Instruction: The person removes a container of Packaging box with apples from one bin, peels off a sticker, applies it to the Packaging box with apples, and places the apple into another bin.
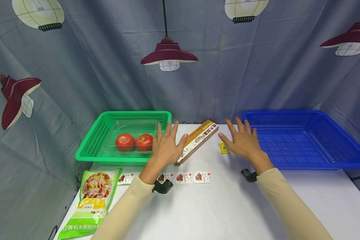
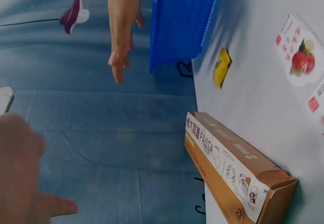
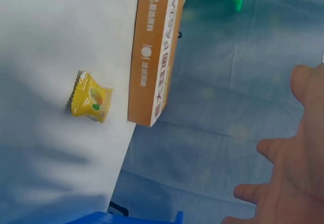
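Step in hand, judged from the pose: ready position, ahead of a pick-up. Likely work items: pasta box, lying slantwise on the desk between the two hands; yellow sweet, on the desk near the right hand. For the next move, select one item, lower the nearer hand, and bring thumb and fingers together around it. Grasp the box across its narrow width; for the sweet, use a fingertip pinch. Keep clear of the label strip, below the left hand in the head view.

Pose, left: raised above the desk, beside the green basket with its tomatoes; fingers pointing forward, thumb angled toward the box. Pose, right: raised beside the near left corner of the blue basket; fingers fanned forward, thumb angled inward above the sweet in the head view. Grip, both sides: spread, holding nothing; no contact visible with box or sweet.
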Available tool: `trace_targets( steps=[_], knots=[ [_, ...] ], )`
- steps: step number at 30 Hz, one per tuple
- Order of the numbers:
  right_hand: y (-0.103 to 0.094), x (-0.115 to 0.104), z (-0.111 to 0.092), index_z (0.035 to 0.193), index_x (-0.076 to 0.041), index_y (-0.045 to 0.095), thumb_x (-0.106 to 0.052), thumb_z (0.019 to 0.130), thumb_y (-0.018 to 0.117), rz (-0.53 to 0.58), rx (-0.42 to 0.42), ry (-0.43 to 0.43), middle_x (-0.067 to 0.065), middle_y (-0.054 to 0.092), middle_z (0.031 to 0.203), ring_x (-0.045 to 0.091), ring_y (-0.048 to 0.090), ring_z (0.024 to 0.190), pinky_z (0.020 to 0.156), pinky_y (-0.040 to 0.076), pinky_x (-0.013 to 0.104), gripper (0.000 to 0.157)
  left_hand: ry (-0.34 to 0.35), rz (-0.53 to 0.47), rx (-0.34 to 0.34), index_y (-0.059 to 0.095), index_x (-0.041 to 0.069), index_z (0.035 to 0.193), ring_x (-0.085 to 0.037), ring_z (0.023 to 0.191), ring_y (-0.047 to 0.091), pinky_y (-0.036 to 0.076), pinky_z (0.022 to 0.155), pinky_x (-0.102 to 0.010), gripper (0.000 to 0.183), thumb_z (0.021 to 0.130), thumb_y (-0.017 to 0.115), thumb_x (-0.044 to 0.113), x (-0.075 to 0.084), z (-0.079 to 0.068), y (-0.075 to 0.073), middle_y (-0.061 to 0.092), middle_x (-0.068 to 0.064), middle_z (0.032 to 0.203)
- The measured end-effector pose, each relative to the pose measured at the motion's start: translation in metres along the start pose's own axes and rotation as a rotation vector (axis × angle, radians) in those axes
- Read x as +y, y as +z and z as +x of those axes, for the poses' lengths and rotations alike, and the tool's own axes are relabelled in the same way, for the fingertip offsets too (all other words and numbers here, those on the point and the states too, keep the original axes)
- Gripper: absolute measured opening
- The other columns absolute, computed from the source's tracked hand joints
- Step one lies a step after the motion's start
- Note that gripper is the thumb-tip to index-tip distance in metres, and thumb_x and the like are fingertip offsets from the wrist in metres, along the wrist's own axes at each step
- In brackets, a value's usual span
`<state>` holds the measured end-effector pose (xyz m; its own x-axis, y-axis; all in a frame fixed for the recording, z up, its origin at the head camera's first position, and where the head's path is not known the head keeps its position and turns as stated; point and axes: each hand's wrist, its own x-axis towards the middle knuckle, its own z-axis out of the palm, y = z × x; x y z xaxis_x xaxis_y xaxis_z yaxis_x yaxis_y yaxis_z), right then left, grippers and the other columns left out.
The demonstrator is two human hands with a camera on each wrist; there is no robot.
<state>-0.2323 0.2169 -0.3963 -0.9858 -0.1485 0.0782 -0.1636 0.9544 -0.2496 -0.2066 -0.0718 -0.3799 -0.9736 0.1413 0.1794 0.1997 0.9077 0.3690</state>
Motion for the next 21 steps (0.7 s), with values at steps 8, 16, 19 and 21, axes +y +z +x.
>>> trace_targets(
  steps=[8, 16, 19, 21],
  knots=[
    [0.001, -0.005, 0.002, 0.159, -0.021, 0.013, -0.073, 0.095, 0.023, -0.002, 0.01, -0.012, 0.026, 0.006, 0.159, 0.054, -0.001, 0.141, 0.103, 0.004, 0.076, 0.083, 0.069, -0.187, 0.233, 0.052, 0.015, 0.142, -0.034, 0.122, 0.047, 0.041, 0.096, -0.051, 0.052, 0.104, 0.035, 0.046, -0.006, -0.019, -0.012, 0.055, -0.01, 0.135],
    [0.002, -0.011, 0.003, 0.159, -0.021, 0.016, -0.069, 0.096, 0.031, 0.003, 0.015, -0.02, 0.027, 0.009, 0.158, 0.053, 0.001, 0.142, 0.103, 0.005, 0.075, 0.08, 0.069, -0.382, 0.254, 0.067, 0.008, 0.119, -0.026, 0.101, 0.063, 0.048, 0.083, -0.046, 0.045, 0.106, 0.034, 0.037, -0.017, -0.037, -0.019, 0.068, -0.008, 0.106],
    [0.002, -0.014, 0.004, 0.159, -0.02, 0.017, -0.067, 0.097, 0.033, 0.003, 0.018, -0.029, 0.026, 0.01, 0.158, 0.053, 0.001, 0.142, 0.104, 0.005, 0.075, 0.079, 0.039, -0.504, 0.201, 0.069, 0.007, 0.112, -0.026, 0.088, 0.065, 0.05, 0.074, -0.043, 0.046, 0.108, 0.031, 0.033, -0.021, -0.044, -0.023, 0.07, -0.01, 0.095],
    [0.002, -0.015, 0.004, 0.159, -0.02, 0.017, -0.068, 0.097, 0.032, -0.001, 0.02, -0.033, 0.026, 0.01, 0.158, 0.053, 0.002, 0.142, 0.104, 0.006, 0.075, 0.079, 0.002, -0.58, 0.153, 0.069, 0.007, 0.11, -0.023, 0.076, 0.064, 0.05, 0.067, -0.04, 0.048, 0.108, 0.028, 0.033, -0.023, -0.046, -0.024, 0.069, -0.009, 0.087]
  ],
)
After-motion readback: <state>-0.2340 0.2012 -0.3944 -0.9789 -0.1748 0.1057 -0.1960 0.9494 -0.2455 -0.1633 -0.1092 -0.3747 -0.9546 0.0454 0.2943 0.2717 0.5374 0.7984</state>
